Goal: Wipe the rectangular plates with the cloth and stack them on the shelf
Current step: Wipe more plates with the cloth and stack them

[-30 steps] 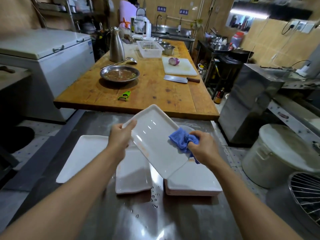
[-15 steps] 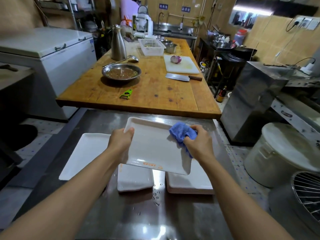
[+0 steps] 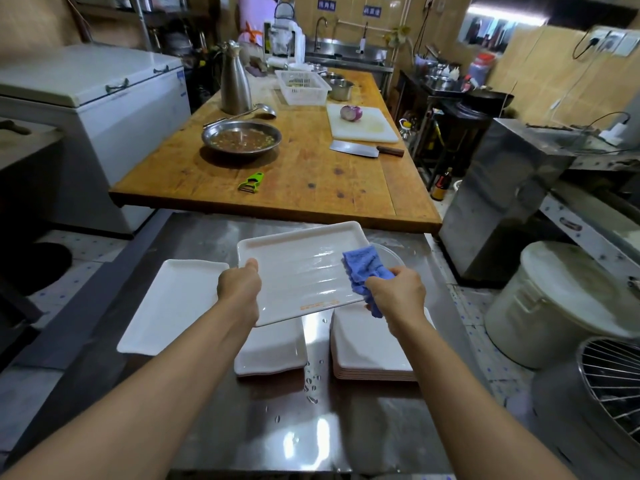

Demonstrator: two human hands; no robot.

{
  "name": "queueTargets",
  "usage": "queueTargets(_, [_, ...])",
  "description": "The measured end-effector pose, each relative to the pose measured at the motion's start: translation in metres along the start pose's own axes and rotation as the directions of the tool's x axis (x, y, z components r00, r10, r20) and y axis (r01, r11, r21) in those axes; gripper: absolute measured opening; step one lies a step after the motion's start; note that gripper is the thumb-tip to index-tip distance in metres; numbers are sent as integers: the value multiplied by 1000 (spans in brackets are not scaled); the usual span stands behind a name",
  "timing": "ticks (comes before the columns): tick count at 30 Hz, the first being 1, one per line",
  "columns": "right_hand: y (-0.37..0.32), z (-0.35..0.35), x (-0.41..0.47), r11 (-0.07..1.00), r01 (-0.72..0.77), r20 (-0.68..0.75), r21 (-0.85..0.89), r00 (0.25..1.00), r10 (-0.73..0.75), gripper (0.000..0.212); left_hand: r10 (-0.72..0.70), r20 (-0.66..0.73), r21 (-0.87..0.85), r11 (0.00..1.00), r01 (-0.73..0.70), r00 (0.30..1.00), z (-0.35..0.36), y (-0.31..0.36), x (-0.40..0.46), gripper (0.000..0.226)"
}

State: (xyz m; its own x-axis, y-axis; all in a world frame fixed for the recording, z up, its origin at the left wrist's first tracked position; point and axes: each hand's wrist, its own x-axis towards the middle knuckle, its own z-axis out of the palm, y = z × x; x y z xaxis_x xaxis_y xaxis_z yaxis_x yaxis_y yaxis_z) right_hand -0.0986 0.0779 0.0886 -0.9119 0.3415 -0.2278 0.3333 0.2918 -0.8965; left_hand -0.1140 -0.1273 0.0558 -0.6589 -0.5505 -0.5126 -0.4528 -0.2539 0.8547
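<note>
I hold a white rectangular plate point(image 3: 301, 271) above the steel counter. My left hand point(image 3: 239, 287) grips its left edge, thumb on top. My right hand point(image 3: 394, 294) grips a blue cloth point(image 3: 363, 268) and presses it on the plate's right end. Below lie a large white plate point(image 3: 173, 306) at the left, a smaller plate point(image 3: 273, 351) in the middle and a stack of several plates point(image 3: 370, 355) at the right.
The steel counter point(image 3: 277, 431) is wet with drops. Beyond it a wooden table point(image 3: 311, 181) carries a metal bowl point(image 3: 241, 137), a green peeler point(image 3: 252, 182), a cleaver point(image 3: 363, 149) and a cutting board point(image 3: 363, 123). A white bucket point(image 3: 554, 303) and a wire rack point(image 3: 613, 386) stand at the right.
The plate turned from a diagonal tilt to lying nearly level across my view. The cloth moved along its right end. The camera shifted slightly.
</note>
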Motion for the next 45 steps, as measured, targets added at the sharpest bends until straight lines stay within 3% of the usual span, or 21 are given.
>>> queueTargets(3, [-5,-7,5,986,-154,188,67,972,139,11,-16,6,8,1000,16,1000,-3,-1,2,45])
queueTargets(5, [-5,-7,8,984,-160,215,78,966,140,11,12,11,22,1000,-13,1000,-3,-1,3,46])
queueTargets(8, [-1,-6,10,997,-29,125,69,992,20,15,41,79,52,998,-45,996,-5,6,0,53])
queueTargets(10, [3,-5,11,993,108,45,56,993,-110,14,-53,206,30,998,47,977,-8,15,-5,68])
queueTargets(12, [6,-7,10,971,239,-27,15,971,-238,13,-171,332,54,985,163,928,-13,20,-3,87])
queueTargets(16, [8,-11,3,902,432,-97,8,898,-429,26,-349,582,-12,899,437,734,-21,26,-2,108])
queueTargets(20, [14,-13,-3,825,561,-114,68,826,-552,32,-334,708,-170,775,609,622,-21,32,-8,78])
queueTargets(23, [22,-10,-6,773,622,-78,125,783,-617,36,-283,700,-375,635,675,655,-18,29,-9,46])
queueTargets(25, [27,-11,-6,763,638,-21,106,769,-639,45,-236,646,-470,627,622,726,-17,23,-7,31])
queueTargets(27, [32,-15,-3,763,642,60,82,761,-646,52,-164,599,-508,679,530,784,-18,16,-6,18])
queueTargets(29, [35,-20,0,779,626,146,39,768,-624,52,-82,579,-535,713,453,812,-20,11,-8,17])
queueTargets(32, [34,-19,-2,751,661,216,-18,735,-642,51,18,607,-559,720,411,795,-22,6,-13,21])
queueTargets(39, [25,10,-37,521,840,417,-149,532,-737,52,186,627,-537,807,247,756,-15,6,-29,27])
queueTargets(45, [-1,39,-37,466,855,445,-226,516,-732,48,209,640,-491,852,184,740,-7,-6,-44,29])
